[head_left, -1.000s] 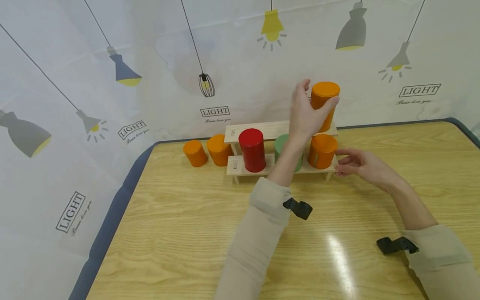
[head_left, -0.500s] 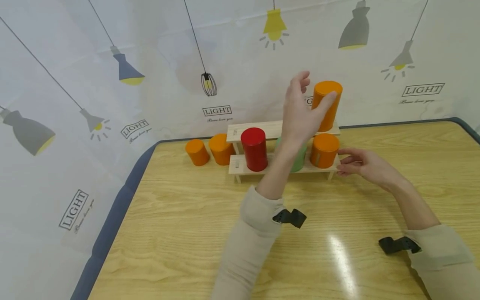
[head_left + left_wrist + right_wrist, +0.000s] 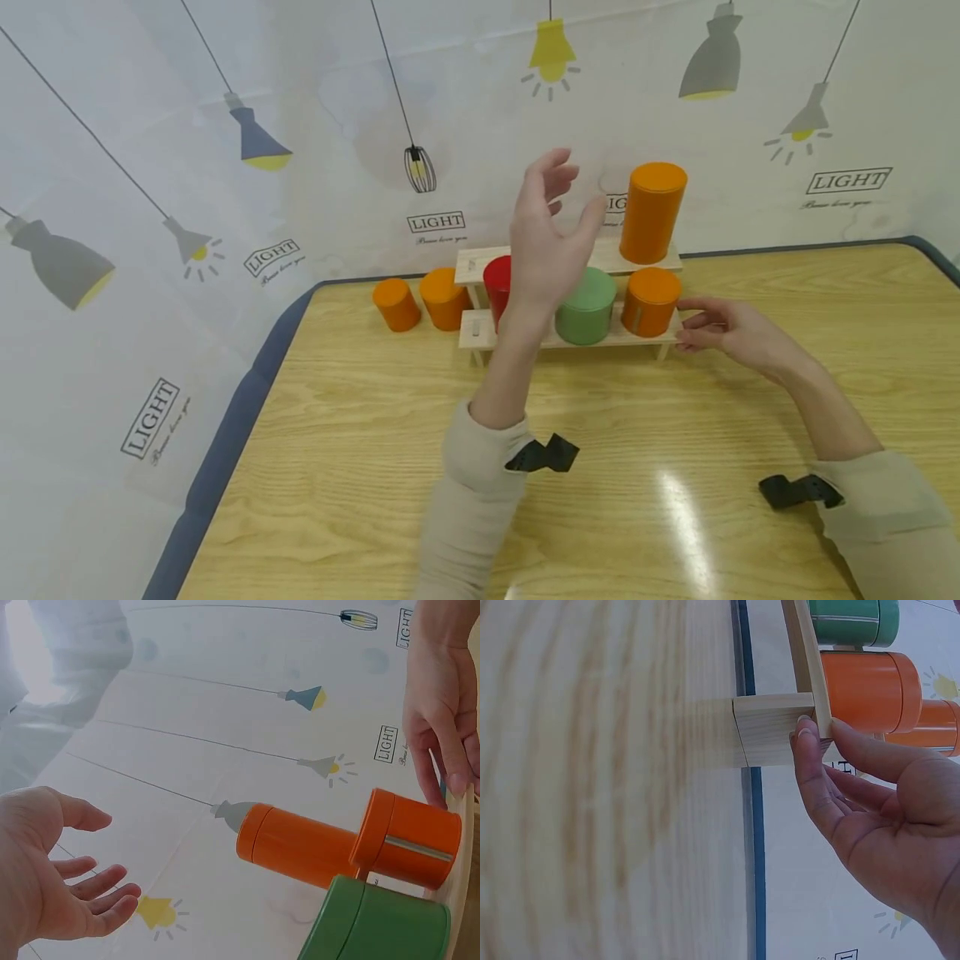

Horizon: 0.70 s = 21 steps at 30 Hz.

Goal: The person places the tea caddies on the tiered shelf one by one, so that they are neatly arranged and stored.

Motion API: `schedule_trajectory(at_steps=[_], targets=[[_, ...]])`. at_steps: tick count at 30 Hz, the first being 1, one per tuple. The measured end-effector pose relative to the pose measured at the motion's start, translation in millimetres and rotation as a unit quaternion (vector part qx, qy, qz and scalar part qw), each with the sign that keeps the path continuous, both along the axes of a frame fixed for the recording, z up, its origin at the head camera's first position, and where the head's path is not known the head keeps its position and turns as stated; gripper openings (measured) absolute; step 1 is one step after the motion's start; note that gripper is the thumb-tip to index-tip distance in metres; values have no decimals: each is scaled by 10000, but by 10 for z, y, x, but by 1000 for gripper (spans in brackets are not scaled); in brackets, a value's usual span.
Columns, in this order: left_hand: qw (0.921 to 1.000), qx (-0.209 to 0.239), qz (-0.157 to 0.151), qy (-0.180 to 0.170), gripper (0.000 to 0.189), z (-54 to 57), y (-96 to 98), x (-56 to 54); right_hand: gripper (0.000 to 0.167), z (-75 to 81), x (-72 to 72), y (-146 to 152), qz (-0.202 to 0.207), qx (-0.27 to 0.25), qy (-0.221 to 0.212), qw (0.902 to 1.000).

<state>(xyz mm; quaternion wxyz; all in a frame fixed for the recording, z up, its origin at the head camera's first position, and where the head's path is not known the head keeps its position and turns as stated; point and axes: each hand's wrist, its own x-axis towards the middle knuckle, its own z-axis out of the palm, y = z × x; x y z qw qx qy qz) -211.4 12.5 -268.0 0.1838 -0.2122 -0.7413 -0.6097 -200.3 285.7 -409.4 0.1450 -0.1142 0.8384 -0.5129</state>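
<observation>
Tall orange can (image 3: 651,212) standing on top shelf (image 3: 581,257), I see my left hand (image 3: 546,237) open and empty just left of it, right hand (image 3: 731,333) fingertips touching the shelf end

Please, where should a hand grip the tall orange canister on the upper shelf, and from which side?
Grip the tall orange canister around its middle, probably from the front: it stands upright with smooth round walls, the backdrop is close behind, and the left hand is open nearby.
</observation>
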Motion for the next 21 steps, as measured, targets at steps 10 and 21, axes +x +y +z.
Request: schedule_trajectory(at_steps=[10,21], targets=[[9995,-29,219,217,44,-206,-426,6,57,-9,1,12,12,17,-21,10000],[9972,-111,669,312,39,-441,-928,-56,57,2,-2,-2,-5,-43,-50,10000]])
